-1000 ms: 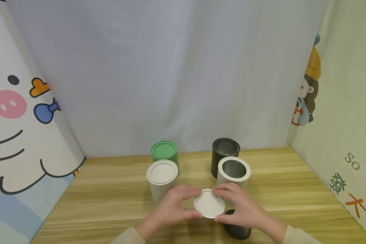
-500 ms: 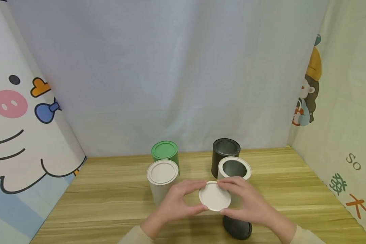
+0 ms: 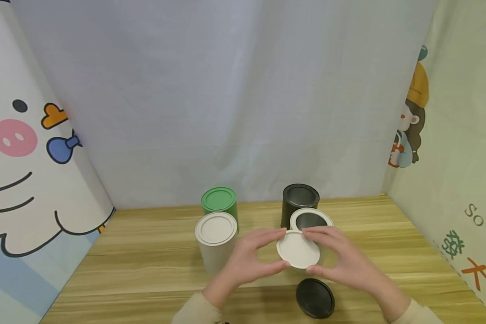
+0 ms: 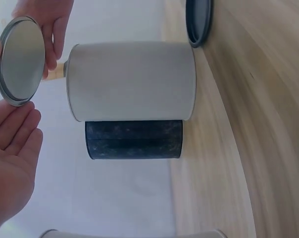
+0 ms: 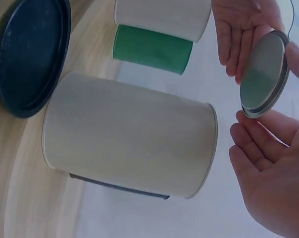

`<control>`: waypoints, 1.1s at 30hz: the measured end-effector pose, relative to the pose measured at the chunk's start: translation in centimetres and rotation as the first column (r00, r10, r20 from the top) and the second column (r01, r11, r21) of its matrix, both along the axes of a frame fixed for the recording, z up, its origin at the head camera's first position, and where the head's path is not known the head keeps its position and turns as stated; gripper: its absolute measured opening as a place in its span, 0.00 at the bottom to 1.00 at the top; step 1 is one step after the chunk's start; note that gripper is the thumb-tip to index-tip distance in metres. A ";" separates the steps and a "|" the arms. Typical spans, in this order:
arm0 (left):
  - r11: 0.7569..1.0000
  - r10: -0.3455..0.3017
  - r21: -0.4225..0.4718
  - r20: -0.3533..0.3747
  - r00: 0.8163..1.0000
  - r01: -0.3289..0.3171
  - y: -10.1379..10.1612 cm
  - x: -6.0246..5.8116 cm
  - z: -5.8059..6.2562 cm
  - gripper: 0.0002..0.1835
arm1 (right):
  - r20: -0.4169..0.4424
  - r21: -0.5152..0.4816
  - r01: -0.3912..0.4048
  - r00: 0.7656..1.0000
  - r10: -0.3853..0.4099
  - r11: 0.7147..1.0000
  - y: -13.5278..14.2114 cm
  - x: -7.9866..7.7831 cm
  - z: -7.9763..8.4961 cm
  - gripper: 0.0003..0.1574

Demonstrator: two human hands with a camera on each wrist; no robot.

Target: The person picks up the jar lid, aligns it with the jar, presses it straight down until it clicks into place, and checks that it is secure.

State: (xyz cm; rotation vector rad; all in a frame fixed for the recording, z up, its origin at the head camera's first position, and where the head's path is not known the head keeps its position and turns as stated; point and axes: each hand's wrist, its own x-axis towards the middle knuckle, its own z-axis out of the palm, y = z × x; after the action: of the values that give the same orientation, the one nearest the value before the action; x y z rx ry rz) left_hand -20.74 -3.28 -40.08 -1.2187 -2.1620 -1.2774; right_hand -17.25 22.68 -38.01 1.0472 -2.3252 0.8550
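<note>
A white round can lid (image 3: 298,249) is held level by both hands, above and in front of an uncovered white can (image 4: 132,82). My left hand (image 3: 256,256) pinches its left edge between thumb and fingertips. On the opposite edge, my right hand (image 3: 345,258) grips it the same way. Both wrist views show the lid's shiny metal underside, raised above the can's top. From the head, the lid and right fingers hide the front of that can's rim. A black lid (image 3: 315,298) lies on the table below the hands.
Behind the uncovered white can stands a black can (image 3: 287,211). To the left are a lidded white can (image 3: 216,229) and, behind it, a green-topped can (image 3: 218,199). Pale cloth (image 3: 235,99) hangs behind the wooden table (image 3: 146,270).
Both hands have carried the white lid away from the body and to the right, toward the uncovered white can. The black lid has come fully into view. The cans stay put.
</note>
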 end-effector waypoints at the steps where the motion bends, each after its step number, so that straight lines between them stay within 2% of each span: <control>1: 1.000 -0.001 0.006 0.009 1.000 0.001 0.2 -0.1 0.0 0.34 | -0.009 0.000 0.007 1.000 -0.007 1.000 0.2 -0.1 -0.1 0.42; 7: 0.999 0.031 0.014 0.036 0.999 -0.031 1.4 -0.8 -0.1 0.33 | -0.023 -0.010 0.073 0.997 -0.074 0.997 1.1 -0.6 -0.2 0.42; 11: 0.998 0.053 0.030 0.042 0.998 -0.054 2.3 -1.1 -0.1 0.33 | -0.005 -0.033 0.109 0.994 -0.109 0.994 1.6 -0.8 -0.3 0.41; 17: 0.997 0.052 0.045 0.038 0.998 -0.054 3.4 -1.5 0.1 0.32 | 0.036 -0.058 0.137 0.990 -0.136 0.989 2.4 -1.2 -0.5 0.40; 24: 0.996 0.073 0.046 0.157 0.985 -0.081 4.4 -1.9 0.2 0.29 | 0.067 -0.100 0.189 0.981 -0.183 0.977 3.1 -1.8 -1.1 0.36; 28: 0.992 0.107 0.051 0.156 0.982 -0.116 5.1 -2.3 0.0 0.28 | 0.073 -0.132 0.213 0.976 -0.205 0.968 3.4 -2.0 -1.5 0.33; 33: 0.986 0.163 0.019 0.110 0.980 -0.166 5.9 -2.6 -0.1 0.29 | 0.101 -0.142 0.256 0.965 -0.243 0.956 3.6 -2.2 -1.8 0.30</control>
State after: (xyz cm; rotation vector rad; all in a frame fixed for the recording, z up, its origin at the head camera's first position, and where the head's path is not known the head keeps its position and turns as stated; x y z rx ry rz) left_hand -23.36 2.64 -40.15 -0.9572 -2.2597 -1.3251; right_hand -19.43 26.25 -39.81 0.6476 -2.3510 0.9729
